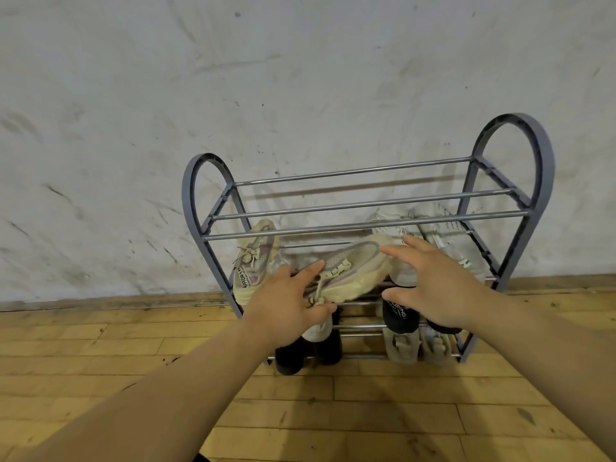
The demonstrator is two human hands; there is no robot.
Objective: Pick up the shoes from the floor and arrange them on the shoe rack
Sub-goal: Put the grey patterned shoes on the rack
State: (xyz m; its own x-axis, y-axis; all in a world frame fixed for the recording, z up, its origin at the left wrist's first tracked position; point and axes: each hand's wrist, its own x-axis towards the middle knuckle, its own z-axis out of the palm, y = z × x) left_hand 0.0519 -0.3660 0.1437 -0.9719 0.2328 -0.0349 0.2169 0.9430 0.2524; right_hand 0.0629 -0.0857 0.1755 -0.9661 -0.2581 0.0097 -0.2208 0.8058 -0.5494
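A grey shoe rack point(366, 205) with metal bars stands against the wall. On its middle tier a beige sneaker point(256, 258) sits at the left, toe to the wall. A second beige sneaker point(356, 265) lies slanted across the same tier, toe pointing right. My left hand point(286, 305) holds its heel end, fingers over the laces and thumb beneath. My right hand point(436, 285) is spread with straight fingers, its fingertips at the sneaker's toe. A pair of white sneakers point(443, 235) stands at the right of that tier, partly behind my right hand.
The lower tiers hold black shoes point(398, 316), a white shoe point(318, 330), dark shoes point(290, 358) at the bottom left and a greyish pair point(400, 348) at the bottom right. The top tier's bars carry nothing. Wooden floor point(366, 411) lies in front of the scuffed white wall point(300, 78).
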